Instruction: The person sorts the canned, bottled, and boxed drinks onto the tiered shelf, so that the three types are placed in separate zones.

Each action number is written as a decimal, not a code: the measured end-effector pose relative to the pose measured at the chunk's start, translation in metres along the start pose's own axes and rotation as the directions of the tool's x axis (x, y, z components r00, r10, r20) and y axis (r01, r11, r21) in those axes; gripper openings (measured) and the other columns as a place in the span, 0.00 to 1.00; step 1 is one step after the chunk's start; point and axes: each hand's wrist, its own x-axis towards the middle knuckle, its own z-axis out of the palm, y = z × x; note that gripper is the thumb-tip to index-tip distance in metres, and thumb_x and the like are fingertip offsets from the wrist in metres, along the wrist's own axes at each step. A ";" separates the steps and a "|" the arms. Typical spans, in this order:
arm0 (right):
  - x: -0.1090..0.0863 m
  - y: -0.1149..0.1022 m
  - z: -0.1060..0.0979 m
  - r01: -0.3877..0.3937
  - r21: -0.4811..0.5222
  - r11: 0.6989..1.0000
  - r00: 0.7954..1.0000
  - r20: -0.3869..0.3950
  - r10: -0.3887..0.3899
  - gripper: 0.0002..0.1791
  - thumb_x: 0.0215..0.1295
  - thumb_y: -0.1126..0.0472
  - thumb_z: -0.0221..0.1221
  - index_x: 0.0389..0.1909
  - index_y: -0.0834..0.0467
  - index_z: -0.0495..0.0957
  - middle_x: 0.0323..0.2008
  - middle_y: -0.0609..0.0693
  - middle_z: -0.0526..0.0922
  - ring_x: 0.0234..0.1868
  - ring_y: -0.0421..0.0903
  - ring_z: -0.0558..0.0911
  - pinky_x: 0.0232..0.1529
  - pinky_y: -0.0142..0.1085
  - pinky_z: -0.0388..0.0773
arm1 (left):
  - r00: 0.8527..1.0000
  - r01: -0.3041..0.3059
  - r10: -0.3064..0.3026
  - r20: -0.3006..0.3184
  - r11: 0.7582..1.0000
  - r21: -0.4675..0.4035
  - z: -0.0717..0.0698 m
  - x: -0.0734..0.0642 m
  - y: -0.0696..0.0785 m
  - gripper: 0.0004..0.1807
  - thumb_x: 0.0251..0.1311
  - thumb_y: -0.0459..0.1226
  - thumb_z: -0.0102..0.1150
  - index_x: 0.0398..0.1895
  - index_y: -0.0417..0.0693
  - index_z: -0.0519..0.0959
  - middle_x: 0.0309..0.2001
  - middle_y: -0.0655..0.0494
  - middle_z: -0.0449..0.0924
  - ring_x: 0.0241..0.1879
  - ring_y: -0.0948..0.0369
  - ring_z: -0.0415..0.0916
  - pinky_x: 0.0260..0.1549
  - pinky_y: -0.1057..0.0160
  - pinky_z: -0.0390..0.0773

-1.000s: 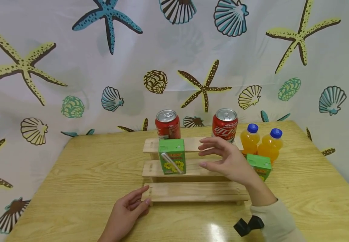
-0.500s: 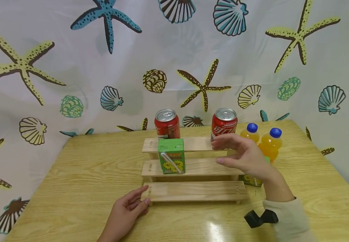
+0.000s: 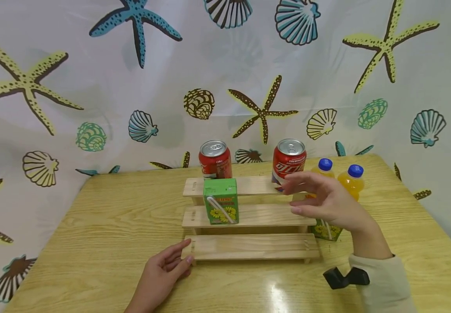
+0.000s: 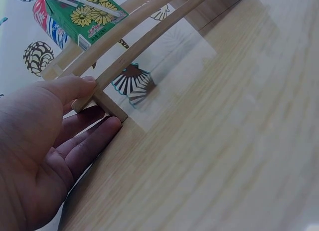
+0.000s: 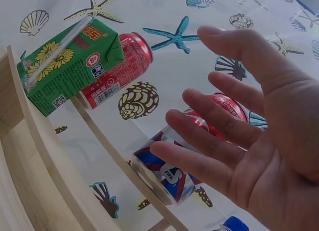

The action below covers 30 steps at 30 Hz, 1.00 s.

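Right fingers (image 5: 219, 116): spread, holding nothing
Left fingers (image 4: 94, 146): pinch wooden rack (image 3: 249, 244) at end
Tabletop carton (image 3: 326, 230): probably light, squashable; grip sides

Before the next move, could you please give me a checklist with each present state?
1. Left hand on the wooden rack: ok, at the left end of the lowest step.
2. Right hand empty: ok.
3. Left can and right can upright on the top step: ok.
4. Green carton upright on the middle step: ok.
5. Second green carton fully visible: not ok, partly behind the right hand.
6. Right hand clear of the right can: cannot tell.
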 end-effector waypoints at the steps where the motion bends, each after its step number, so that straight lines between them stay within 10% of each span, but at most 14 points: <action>1: -0.001 0.000 -0.001 0.004 -0.004 1.000 1.000 -0.003 -0.004 0.31 0.59 0.77 0.65 0.64 0.69 0.68 0.56 0.63 0.79 0.57 0.48 0.82 0.51 0.42 0.87 | 1.000 -0.001 0.001 0.001 1.000 0.001 0.000 0.000 0.000 0.25 0.62 0.34 0.67 0.64 0.50 0.77 0.57 0.43 0.82 0.46 0.58 0.87 0.39 0.64 0.89; 19: -0.014 -0.002 -0.025 -0.046 -0.068 0.997 0.999 -0.018 0.045 0.27 0.62 0.75 0.64 0.62 0.64 0.72 0.57 0.67 0.76 0.57 0.48 0.83 0.51 0.40 0.87 | 1.000 0.012 -0.012 0.014 1.000 -0.012 0.001 0.002 -0.002 0.25 0.63 0.35 0.67 0.64 0.51 0.77 0.54 0.44 0.84 0.46 0.57 0.87 0.40 0.63 0.89; 30: -0.029 0.001 -0.042 -0.147 -0.070 0.987 0.989 -0.031 0.145 0.27 0.64 0.73 0.63 0.64 0.63 0.70 0.59 0.50 0.78 0.58 0.46 0.82 0.53 0.38 0.86 | 1.000 0.009 -0.009 0.013 1.000 -0.005 0.001 0.001 0.001 0.25 0.63 0.35 0.67 0.65 0.50 0.77 0.56 0.43 0.83 0.46 0.57 0.87 0.40 0.63 0.89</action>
